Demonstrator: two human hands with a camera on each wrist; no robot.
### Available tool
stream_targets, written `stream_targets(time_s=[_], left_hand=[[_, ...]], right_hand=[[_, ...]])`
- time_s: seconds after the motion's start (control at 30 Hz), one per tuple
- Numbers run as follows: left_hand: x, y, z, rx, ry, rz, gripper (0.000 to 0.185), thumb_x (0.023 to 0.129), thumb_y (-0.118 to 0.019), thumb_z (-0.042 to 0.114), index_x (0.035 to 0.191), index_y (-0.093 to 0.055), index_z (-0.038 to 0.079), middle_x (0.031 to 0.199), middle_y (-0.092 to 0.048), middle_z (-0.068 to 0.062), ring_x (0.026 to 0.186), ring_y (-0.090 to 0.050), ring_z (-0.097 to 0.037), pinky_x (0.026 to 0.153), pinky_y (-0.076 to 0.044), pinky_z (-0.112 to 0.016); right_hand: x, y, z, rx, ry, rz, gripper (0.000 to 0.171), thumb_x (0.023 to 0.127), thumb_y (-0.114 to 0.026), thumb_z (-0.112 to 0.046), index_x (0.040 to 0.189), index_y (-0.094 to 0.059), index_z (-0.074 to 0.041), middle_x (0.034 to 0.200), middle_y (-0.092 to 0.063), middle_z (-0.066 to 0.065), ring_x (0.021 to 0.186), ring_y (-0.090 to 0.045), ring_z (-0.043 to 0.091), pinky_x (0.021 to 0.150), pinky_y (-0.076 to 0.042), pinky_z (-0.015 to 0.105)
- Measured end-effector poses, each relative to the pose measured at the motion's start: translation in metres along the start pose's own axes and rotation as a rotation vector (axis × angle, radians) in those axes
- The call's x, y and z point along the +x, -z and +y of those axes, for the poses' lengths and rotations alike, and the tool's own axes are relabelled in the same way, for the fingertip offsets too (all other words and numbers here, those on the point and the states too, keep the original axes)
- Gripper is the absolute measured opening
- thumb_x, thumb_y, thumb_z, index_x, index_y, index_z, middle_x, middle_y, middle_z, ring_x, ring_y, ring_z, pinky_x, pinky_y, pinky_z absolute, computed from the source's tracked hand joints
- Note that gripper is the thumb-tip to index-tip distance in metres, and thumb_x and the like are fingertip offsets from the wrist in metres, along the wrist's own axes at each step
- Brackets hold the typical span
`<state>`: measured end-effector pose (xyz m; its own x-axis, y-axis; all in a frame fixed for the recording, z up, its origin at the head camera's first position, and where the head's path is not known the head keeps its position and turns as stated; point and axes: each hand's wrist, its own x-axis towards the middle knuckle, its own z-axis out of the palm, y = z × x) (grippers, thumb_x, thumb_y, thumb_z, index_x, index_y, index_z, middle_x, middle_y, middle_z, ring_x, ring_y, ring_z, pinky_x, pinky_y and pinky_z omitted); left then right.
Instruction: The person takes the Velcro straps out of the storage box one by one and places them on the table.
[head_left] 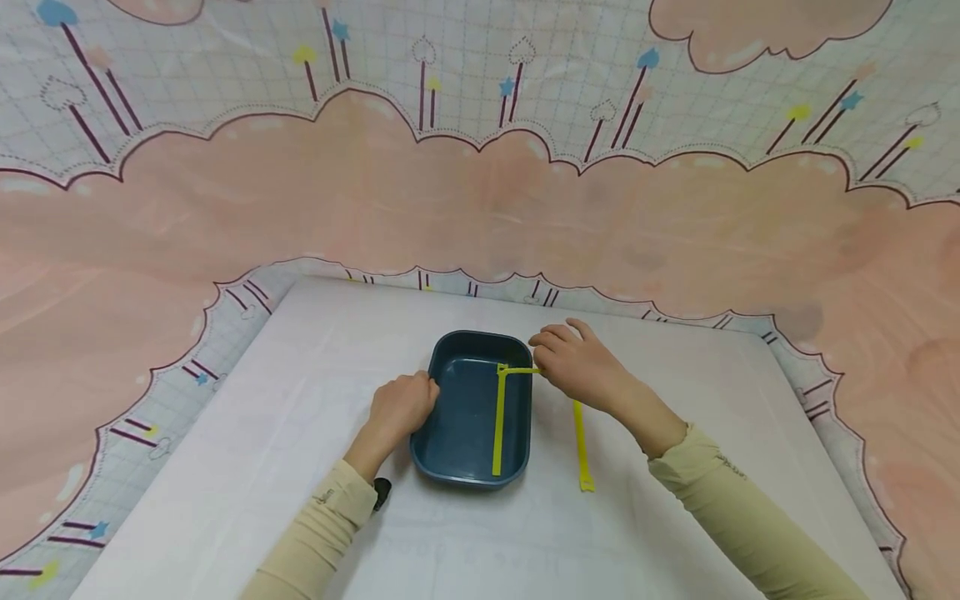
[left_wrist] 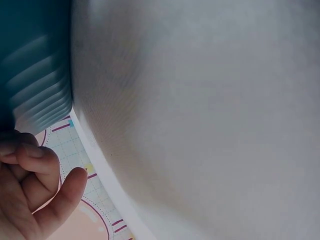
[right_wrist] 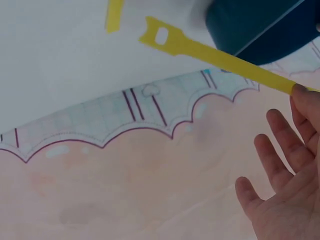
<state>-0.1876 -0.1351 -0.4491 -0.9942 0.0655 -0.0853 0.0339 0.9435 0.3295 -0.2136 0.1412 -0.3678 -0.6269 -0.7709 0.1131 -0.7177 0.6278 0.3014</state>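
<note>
right hand [head_left: 581,367] pinching yellow strap [head_left: 498,417], probably

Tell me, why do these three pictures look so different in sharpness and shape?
Head view: sharp, evenly lit, but the wide lens bows the pink cloud-print cloth. Left wrist view: the dark blue plastic tray is smeared and close, the white board soft. Right wrist view: the yellow strap is fairly crisp, the right hand slightly soft.
</note>
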Motion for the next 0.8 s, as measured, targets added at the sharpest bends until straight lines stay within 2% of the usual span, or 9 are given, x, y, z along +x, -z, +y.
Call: stream_targets(time_s=[0.2,0.33,0.47,0.67,0.8], left_hand=[[0.001,0.0,-0.001,0.009,-0.003,0.0,0.032,0.101,-0.041,0.024,0.079,-0.055,0.006,0.064,-0.05,-0.007,0.056,-0.051,-0.022,0.052,-0.041,-0.035],[0.001,0.001,-0.001,0.003,-0.005,0.0,0.031,0.101,-0.042,0.024,0.078,-0.055,0.006,0.063,-0.05,-0.007,0.055,-0.05,-0.022,0.051,-0.04,-0.033],[0.001,0.002,0.001,-0.002,-0.001,-0.01,0.031,0.101,-0.042,0.023,0.078,-0.055,0.006,0.063,-0.05,-0.007,0.054,-0.05,-0.021,0.051,-0.039,-0.032],[0.001,0.002,0.002,0.006,-0.006,-0.003,0.032,0.101,-0.041,0.023,0.076,-0.055,0.007,0.062,-0.05,-0.006,0.054,-0.05,-0.021,0.05,-0.04,-0.033],[0.0,0.001,0.001,0.018,-0.008,0.004,0.032,0.101,-0.041,0.023,0.076,-0.055,0.007,0.062,-0.05,-0.006,0.054,-0.051,-0.022,0.05,-0.04,-0.034]], right_hand=[[-0.011,0.006,0.008,0.039,-0.042,0.046,0.013,0.089,-0.071,-0.019,0.099,-0.064,-0.012,0.125,-0.063,0.004,0.123,-0.052,0.026,0.108,-0.031,0.055],[-0.019,0.009,0.013,0.079,-0.099,0.046,0.01,0.09,-0.069,-0.017,0.097,-0.065,-0.011,0.125,-0.063,0.006,0.122,-0.052,0.027,0.107,-0.03,0.057],[-0.026,0.01,0.018,0.171,-0.188,0.0,0.007,0.094,-0.061,-0.017,0.095,-0.064,-0.01,0.126,-0.062,0.008,0.122,-0.051,0.029,0.108,-0.025,0.06],[-0.036,0.007,0.024,0.316,-0.324,-0.087,0.018,0.096,-0.046,-0.016,0.091,-0.062,-0.011,0.128,-0.06,0.011,0.124,-0.048,0.034,0.108,-0.019,0.063],[-0.041,0.005,0.027,0.378,-0.39,-0.135,0.028,0.096,-0.041,-0.016,0.103,-0.066,-0.005,0.128,-0.06,0.013,0.122,-0.05,0.038,0.106,-0.021,0.065]])
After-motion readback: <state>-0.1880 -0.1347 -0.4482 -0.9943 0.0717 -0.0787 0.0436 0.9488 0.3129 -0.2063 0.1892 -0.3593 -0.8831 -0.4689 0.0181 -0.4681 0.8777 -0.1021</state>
